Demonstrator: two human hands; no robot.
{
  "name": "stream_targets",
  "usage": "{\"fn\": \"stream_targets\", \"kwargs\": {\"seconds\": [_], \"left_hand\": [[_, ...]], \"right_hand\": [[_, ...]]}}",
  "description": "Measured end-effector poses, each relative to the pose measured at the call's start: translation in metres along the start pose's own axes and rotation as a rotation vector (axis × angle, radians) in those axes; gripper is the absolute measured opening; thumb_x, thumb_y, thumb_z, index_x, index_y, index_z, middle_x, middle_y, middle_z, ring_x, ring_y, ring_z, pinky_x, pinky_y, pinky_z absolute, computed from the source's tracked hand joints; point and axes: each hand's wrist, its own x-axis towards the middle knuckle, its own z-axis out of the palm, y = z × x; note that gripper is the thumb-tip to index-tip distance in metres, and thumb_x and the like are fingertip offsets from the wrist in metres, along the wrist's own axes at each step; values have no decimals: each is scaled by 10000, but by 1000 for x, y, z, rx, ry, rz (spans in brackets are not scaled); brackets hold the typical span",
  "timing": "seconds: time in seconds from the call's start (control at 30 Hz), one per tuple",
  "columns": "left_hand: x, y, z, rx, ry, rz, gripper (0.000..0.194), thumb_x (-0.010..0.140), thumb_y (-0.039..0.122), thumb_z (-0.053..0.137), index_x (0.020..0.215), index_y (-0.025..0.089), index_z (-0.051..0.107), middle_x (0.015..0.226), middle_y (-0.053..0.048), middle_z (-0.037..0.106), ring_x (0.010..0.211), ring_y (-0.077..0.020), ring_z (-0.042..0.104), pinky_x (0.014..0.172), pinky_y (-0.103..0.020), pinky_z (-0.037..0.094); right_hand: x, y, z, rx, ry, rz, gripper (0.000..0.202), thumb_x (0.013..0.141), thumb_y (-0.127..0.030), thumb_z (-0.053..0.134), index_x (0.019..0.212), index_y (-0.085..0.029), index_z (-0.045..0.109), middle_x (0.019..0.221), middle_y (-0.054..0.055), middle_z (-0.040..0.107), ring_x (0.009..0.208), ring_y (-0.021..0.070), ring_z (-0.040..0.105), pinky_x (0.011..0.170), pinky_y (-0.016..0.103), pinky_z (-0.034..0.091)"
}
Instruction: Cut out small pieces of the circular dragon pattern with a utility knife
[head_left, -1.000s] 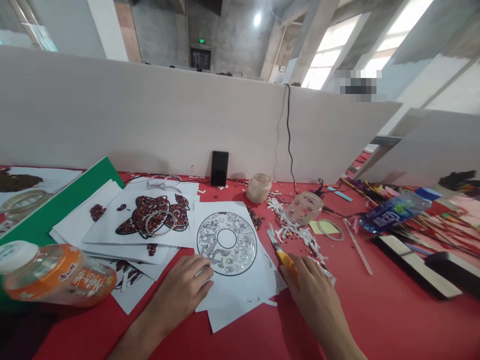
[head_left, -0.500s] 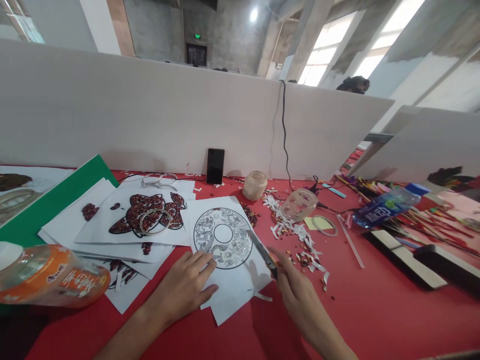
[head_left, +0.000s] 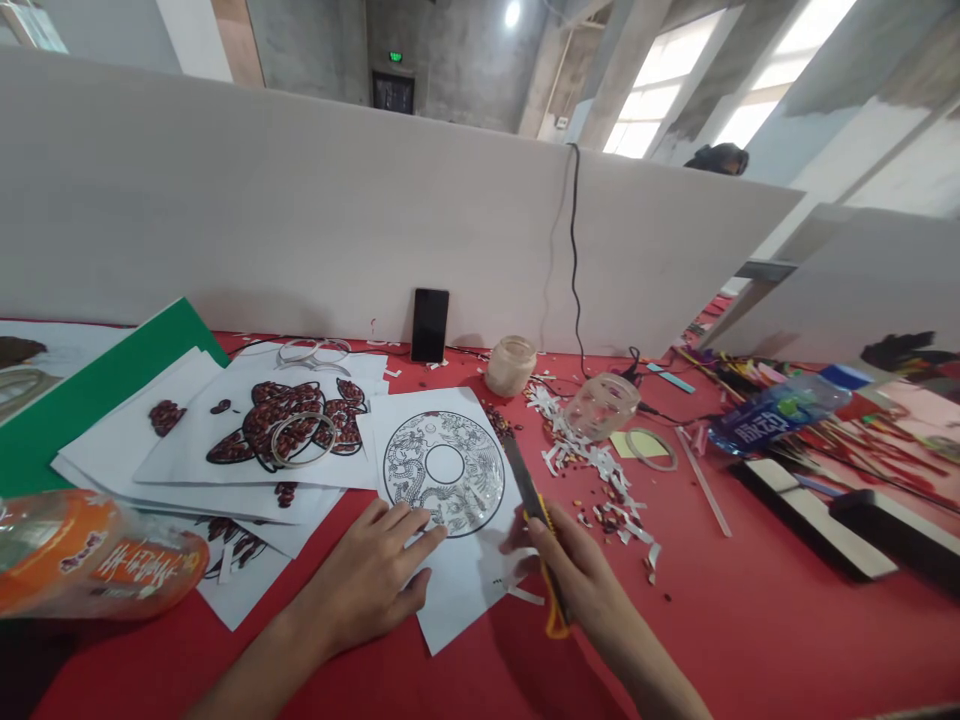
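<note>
My left hand (head_left: 386,565) rests with fingers spread on a white sheet of paper (head_left: 457,600). The sheet carries a printed round pattern (head_left: 446,520) of dragon and bird line drawings, with a ring at its centre. In my right hand (head_left: 566,555) is a utility knife (head_left: 556,600) with a yellow and black handle, gripped at its middle. Its long blade (head_left: 523,475) points up and away, over the paper's right edge. Thin paper strips (head_left: 525,595) lie by the sheet's lower right side.
Bean-covered pictures (head_left: 289,420) and a large orange-labelled jar (head_left: 105,555) are on the left. Two glass jars (head_left: 511,366), paper scraps (head_left: 600,455), loose beans and a blue-capped bottle (head_left: 787,410) lie behind and right. A phone (head_left: 430,325) leans against the white partition (head_left: 315,220).
My right hand has turned the utility knife, so its yellow handle shows and the blade stands more upright, off the printed circle. My left hand stays on the paper.
</note>
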Motion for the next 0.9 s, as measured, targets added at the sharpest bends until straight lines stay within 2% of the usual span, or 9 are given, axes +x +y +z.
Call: {"fn": "stream_targets", "kwargs": {"seconds": [0.07, 0.13, 0.23, 0.3, 0.47, 0.6, 0.67, 0.77, 0.9], "left_hand": [[0, 0, 0, -5, -3, -4, 440, 961, 231, 547, 1400, 262, 546, 1300, -66, 642, 1181, -293, 566, 1006, -469, 422], [0, 0, -1, -10, 0, -12, 434, 959, 227, 549, 1391, 260, 553, 1293, -67, 642, 1177, -291, 570, 1009, -469, 421], [0, 1, -1, -19, 10, -18, 422, 959, 223, 548, 1379, 260, 562, 1285, -70, 643, 1167, -286, 575, 1007, -461, 422], [0, 1, -1, -25, 13, -15, 418, 961, 224, 547, 1377, 261, 563, 1275, -72, 646, 1158, -285, 577, 1000, -456, 425], [0, -1, 0, -29, 23, -20, 410, 959, 228, 549, 1367, 263, 567, 1278, -75, 645, 1156, -288, 578, 988, -447, 429], [0, -2, 1, -27, 36, -10, 408, 962, 238, 551, 1370, 259, 566, 1275, -76, 648, 1150, -287, 581, 983, -447, 429], [0, -2, 2, -28, 47, -3, 418, 964, 245, 553, 1382, 264, 563, 1268, -76, 653, 1141, -280, 586, 979, -438, 433], [-1, -1, 1, -28, 59, -4, 418, 965, 254, 554, 1382, 275, 569, 1273, -71, 655, 1146, -273, 587, 984, -428, 435], [-1, 0, -1, -44, 58, -18, 435, 957, 231, 553, 1389, 277, 553, 1293, -55, 657, 1171, -267, 586, 1010, -433, 428]], "right_hand": [[6, -4, 17, 189, -41, -3, 422, 979, -602, 471, 1084, -215, 604, 1115, 130, 699, 959, 251, 714, 764, 372, 587], [15, -7, 25, 161, -7, -40, 413, 970, -593, 483, 1105, -216, 586, 1120, 126, 700, 927, 238, 717, 741, 354, 576], [27, -8, 16, -182, 150, -106, 319, 964, -511, 495, 1037, -210, 573, 821, 40, 683, 663, 177, 630, 607, 281, 483], [33, -7, 6, -428, 186, -127, 232, 940, -432, 518, 975, -212, 583, 704, 2, 639, 585, 161, 558, 575, 264, 418], [45, 1, 7, -761, 31, -170, 136, 897, -298, 531, 876, -216, 636, 751, 23, 690, 657, 175, 615, 613, 249, 381], [56, 5, 10, -874, 91, -181, 195, 914, -246, 486, 790, -214, 633, 720, 36, 687, 640, 166, 609, 594, 242, 341], [61, 4, -3, -903, 165, -148, 207, 916, -265, 485, 790, -213, 640, 668, 38, 666, 588, 167, 575, 576, 250, 320], [65, 1, -39, -956, 279, -96, 247, 935, -265, 453, 862, -198, 679, 700, 74, 680, 606, 191, 575, 578, 272, 297], [60, -1, -83, -1067, 255, 31, 352, 879, -131, 460, 1107, -219, 713, 764, 74, 713, 672, 217, 633, 587, 280, 283]]}}
